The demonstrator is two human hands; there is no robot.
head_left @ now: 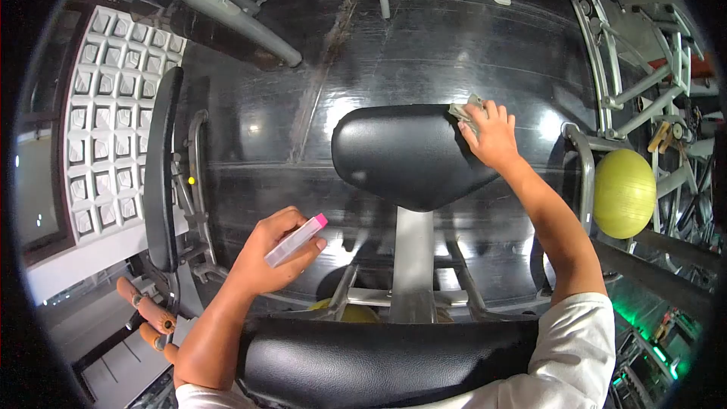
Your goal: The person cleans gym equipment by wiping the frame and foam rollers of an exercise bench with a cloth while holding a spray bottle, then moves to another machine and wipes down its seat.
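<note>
In my left hand [266, 256] is a small translucent plastic container [292, 242] with a bright pink end; the fingers are wrapped round it over the dark floor. My right hand [491, 135] presses a crumpled greyish-green cloth [464, 110] against the far right edge of a black padded seat [401, 144]. This seat rests on a pale grey metal post [413, 250]. Nearer to me, a second black pad [379, 360] lies under my forearms and crosses the bottom of the view.
At right, a yellow-green ball [625, 194] sits beside a metal frame [587, 174]. An upright black pad [163, 170] stands at left before a white lattice wall [113, 121]. A thick grey tube [238, 19] slants across the upper left. Dark flooring [250, 121] surrounds the seat.
</note>
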